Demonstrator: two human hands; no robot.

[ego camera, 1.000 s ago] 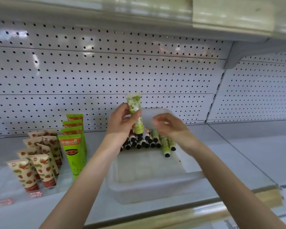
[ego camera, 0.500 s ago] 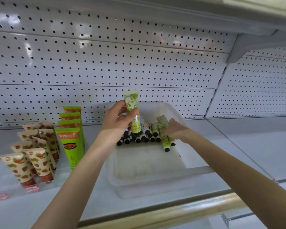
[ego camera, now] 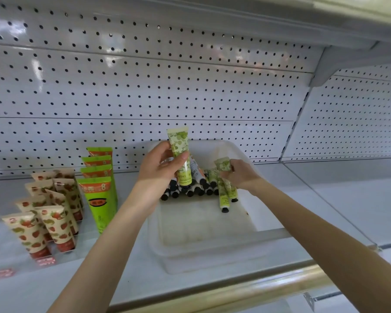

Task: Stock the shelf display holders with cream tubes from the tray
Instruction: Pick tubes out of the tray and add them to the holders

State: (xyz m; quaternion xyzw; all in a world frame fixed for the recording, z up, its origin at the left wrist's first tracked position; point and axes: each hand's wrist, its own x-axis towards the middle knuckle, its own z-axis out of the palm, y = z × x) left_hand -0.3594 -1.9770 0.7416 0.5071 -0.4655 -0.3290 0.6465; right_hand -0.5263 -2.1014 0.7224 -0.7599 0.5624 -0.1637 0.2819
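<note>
Fingers (ego camera: 183, 156) pinching tube (ego camera: 178, 141), white shelf (ego camera: 325, 199), pegboard wall (ego camera: 145, 86)

Tray (ego camera: 212, 264): translucent white plastic, frosted, faintly stained inside. Leaf-print tube (ego camera: 178, 143) in your left hand (ego camera: 158, 172), a second leaf-print tube (ego camera: 222, 164) in your right hand (ego camera: 242, 175): glossy soft plastic. Caps (ego camera: 175, 194): black plastic. Back panel (ego camera: 122, 86) facing you: perforated, white-painted, shiny with reflections. Shelf rail (ego camera: 235, 288): brushed gold-toned metal. Strawberry tubes (ego camera: 29, 231): smooth printed plastic.
</note>
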